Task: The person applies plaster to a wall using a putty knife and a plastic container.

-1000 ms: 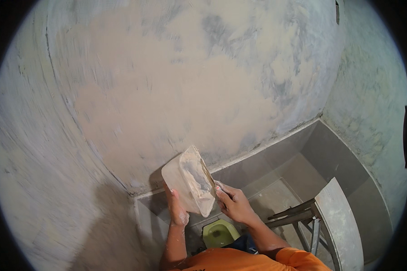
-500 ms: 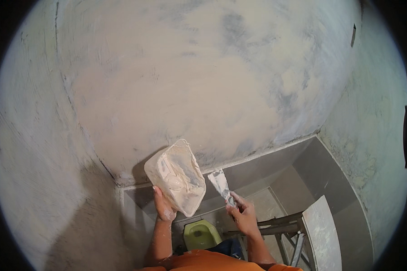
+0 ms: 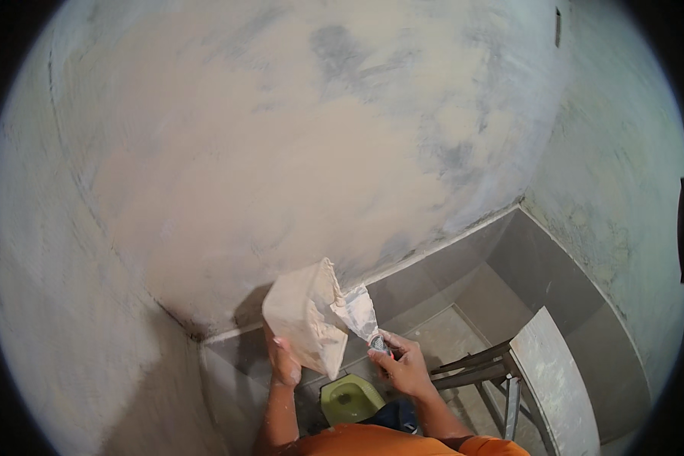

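Plaster board (image 3: 305, 325) gripped from below by left hand (image 3: 283, 363); trowel (image 3: 357, 310) clasped in right hand (image 3: 403, 366), blade touching board's right edge.

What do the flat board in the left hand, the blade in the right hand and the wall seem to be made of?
Board: unclear, since pale putty coats it all.
Blade: probably thin metal, flat and smeared, with a dark handle.
Wall: plaster or putty, matt, with patchy beige and grey areas.

Corner walls (image 3: 281, 152) hem both hands in ahead; a ladder (image 3: 501, 372) blocks the right.
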Action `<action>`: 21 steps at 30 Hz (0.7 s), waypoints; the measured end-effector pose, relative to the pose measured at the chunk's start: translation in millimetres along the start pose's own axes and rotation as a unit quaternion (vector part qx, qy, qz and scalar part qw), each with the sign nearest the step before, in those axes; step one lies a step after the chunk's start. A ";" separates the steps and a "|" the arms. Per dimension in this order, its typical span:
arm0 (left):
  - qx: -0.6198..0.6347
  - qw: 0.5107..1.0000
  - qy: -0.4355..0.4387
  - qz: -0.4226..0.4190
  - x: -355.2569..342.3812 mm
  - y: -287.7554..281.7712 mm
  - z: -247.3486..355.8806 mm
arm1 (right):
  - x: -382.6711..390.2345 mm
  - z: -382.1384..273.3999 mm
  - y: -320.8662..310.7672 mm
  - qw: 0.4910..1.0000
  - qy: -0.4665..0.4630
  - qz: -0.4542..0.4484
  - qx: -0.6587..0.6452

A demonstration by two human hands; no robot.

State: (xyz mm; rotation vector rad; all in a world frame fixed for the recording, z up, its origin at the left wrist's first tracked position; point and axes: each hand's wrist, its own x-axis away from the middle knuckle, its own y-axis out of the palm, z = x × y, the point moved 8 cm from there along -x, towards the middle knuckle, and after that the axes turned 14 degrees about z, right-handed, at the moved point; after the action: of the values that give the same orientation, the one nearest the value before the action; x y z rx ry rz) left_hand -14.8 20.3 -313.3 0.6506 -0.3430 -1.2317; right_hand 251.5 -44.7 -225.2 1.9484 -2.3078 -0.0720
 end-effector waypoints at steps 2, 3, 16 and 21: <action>-0.104 0.986 0.104 -0.074 20.0 62.9 27.0 | -3.7 -8.7 -9.0 1.000 -0.003 0.024 -0.019; -0.076 0.989 0.098 -0.080 18.8 65.7 16.7 | -5.9 -14.1 -14.6 0.999 -0.002 0.035 -0.030; 0.075 0.984 -0.018 -0.160 -18.2 217.7 42.2 | -53.9 -205.8 -99.3 0.955 -0.282 0.056 -0.069; 0.078 0.985 0.064 -0.139 -23.4 286.5 141.1 | -68.2 -341.0 -79.9 0.914 -0.398 0.059 -0.051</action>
State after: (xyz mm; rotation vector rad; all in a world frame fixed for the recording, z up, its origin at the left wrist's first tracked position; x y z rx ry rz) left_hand 113.8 57.2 -22.4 0.9314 -0.2490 -1.4289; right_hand 382.6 22.9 99.7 1.9428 -2.7720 -1.1443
